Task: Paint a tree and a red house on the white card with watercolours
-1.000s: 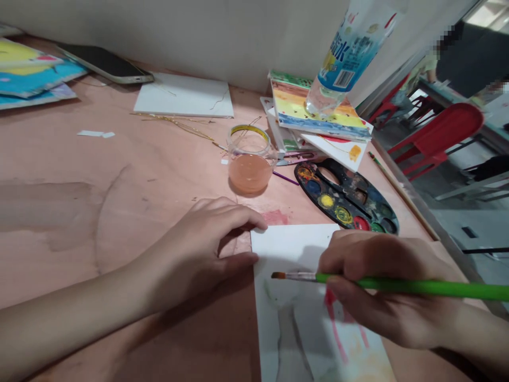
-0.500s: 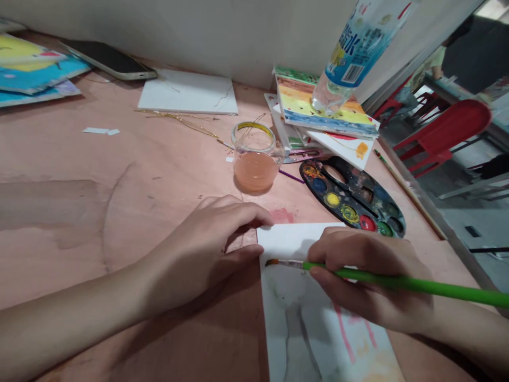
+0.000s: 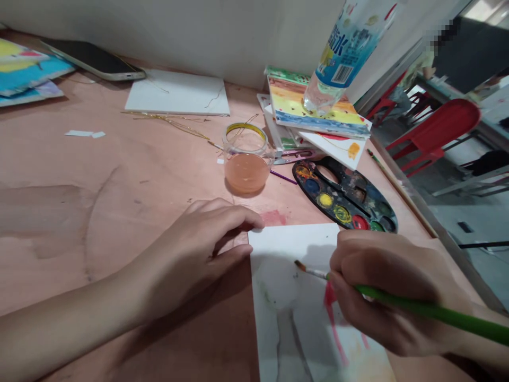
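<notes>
My right hand is shut on a green-handled paintbrush, and its small dark-tipped bristles point up and left over a sheet of white watercolour paper. The sheet bears grey washes and pink streaks, and my right hand hides part of it. My left hand rests on the wooden tabletop, fingers apart, with its fingertips at the paper's left edge. A round paint palette lies just beyond the paper, and a glass of pinkish water stands beyond my left fingertips.
A plastic bottle is tilted above a stack of painted cards. Back left lie a phone, a white card and gold wire. Red chairs and a person stand beyond the table's right edge.
The brush tip has swung to the right across the paper, and the handle now slopes down further to the right. My left hand stays at the paper's edge.
</notes>
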{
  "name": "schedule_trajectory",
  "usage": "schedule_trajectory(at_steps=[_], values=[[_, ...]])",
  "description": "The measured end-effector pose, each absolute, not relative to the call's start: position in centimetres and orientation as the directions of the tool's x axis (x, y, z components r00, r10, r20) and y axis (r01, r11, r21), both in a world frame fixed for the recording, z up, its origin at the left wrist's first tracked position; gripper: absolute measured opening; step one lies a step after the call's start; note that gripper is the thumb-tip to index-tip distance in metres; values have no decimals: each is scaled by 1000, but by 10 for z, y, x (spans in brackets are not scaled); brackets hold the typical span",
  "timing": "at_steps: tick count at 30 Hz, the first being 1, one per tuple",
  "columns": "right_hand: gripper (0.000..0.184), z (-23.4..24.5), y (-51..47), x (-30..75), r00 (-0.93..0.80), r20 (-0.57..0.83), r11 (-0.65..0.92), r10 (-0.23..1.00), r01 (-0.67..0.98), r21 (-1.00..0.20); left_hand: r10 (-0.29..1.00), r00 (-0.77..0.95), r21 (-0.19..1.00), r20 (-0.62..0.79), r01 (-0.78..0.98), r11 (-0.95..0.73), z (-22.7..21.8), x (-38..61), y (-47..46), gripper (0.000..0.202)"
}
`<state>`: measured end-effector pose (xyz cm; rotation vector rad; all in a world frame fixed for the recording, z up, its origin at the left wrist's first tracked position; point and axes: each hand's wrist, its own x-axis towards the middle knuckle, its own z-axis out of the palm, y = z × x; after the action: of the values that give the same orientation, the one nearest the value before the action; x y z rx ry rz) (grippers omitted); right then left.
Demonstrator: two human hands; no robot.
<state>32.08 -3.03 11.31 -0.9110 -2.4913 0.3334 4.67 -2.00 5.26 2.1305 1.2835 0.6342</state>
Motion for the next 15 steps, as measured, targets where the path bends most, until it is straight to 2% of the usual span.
schedule_trajectory(at_steps=[5,9,13,15], values=[[27,114,-40,333,-649,228,656,725,552,-515,898,419,665,131,635,-393,52,47,-21,21],[29,122,-31,333,-686,189,623,703,466,-628,885,435,671,164,609,-423,48,46,-20,18],[24,116,-27,321,-701,268,703,660,451,-551,886,431,673,172,605,-425,49,46,-21,19],[24,107,-32,317,-734,254,731,630,450,-513,882,438,675,175,599,-431,51,46,-22,19]])
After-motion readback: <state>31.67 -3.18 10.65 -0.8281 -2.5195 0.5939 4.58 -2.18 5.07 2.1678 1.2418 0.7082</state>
